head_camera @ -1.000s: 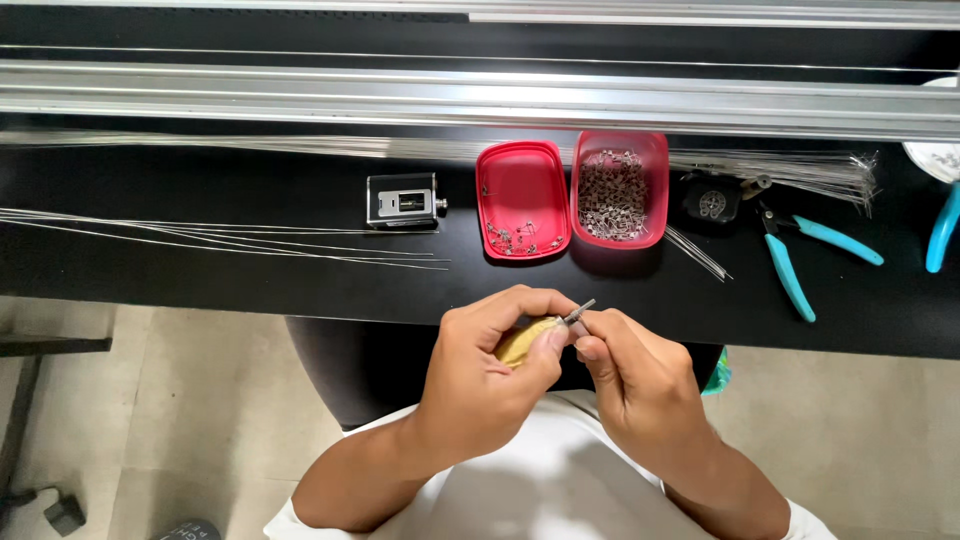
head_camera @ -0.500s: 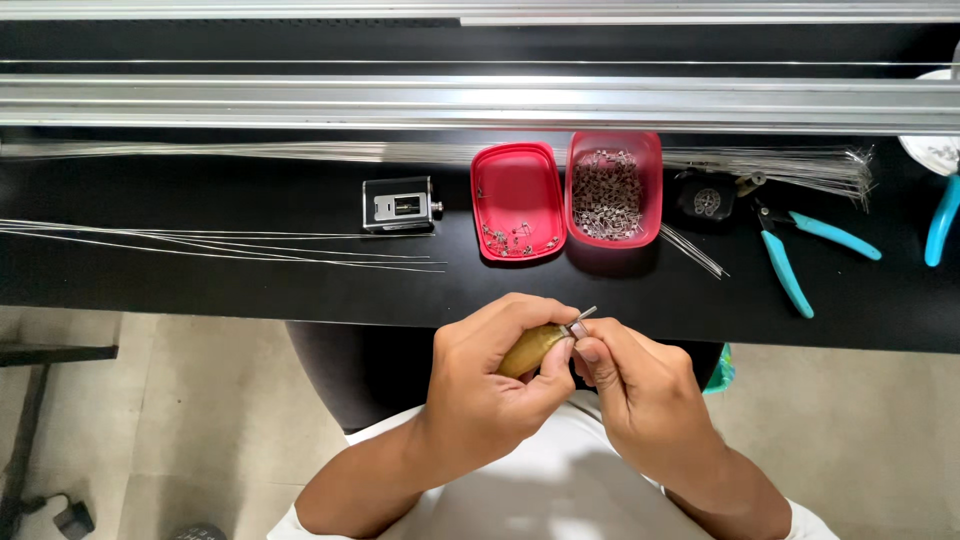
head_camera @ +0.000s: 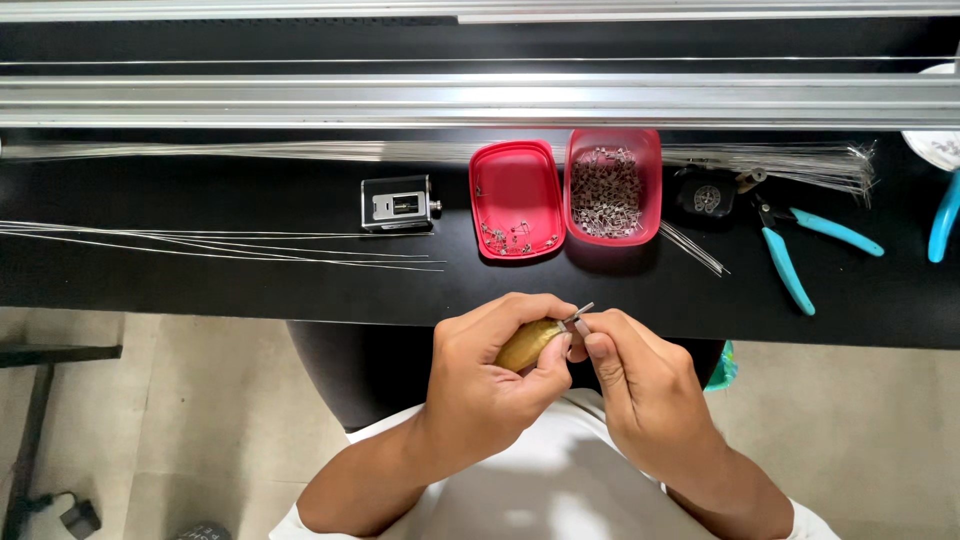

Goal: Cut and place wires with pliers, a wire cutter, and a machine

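My left hand [head_camera: 495, 385] is closed around a small tool with a yellowish wooden handle [head_camera: 527, 343], held in front of my chest below the table's edge. A short metal tip [head_camera: 577, 315] sticks out of it toward the right. My right hand [head_camera: 640, 385] meets it there, its thumb and forefinger pinching something tiny at that tip; what it is cannot be made out. On the black table [head_camera: 250, 290] above stand a red box [head_camera: 612, 190] full of small metal parts and its red lid [head_camera: 515, 200] holding a few parts.
Thin steel wires [head_camera: 220, 245] lie fanned across the table's left, more wires [head_camera: 780, 160] at the back right. A small metal block device [head_camera: 398, 203] sits left of the lid. Teal-handled pliers [head_camera: 800, 250] lie right, with another teal handle [head_camera: 942, 215] at the edge. Aluminium rails [head_camera: 480, 100] run behind.
Both hands have stayed together at the tool's tip, shifting only slightly. Nothing on the table has moved.
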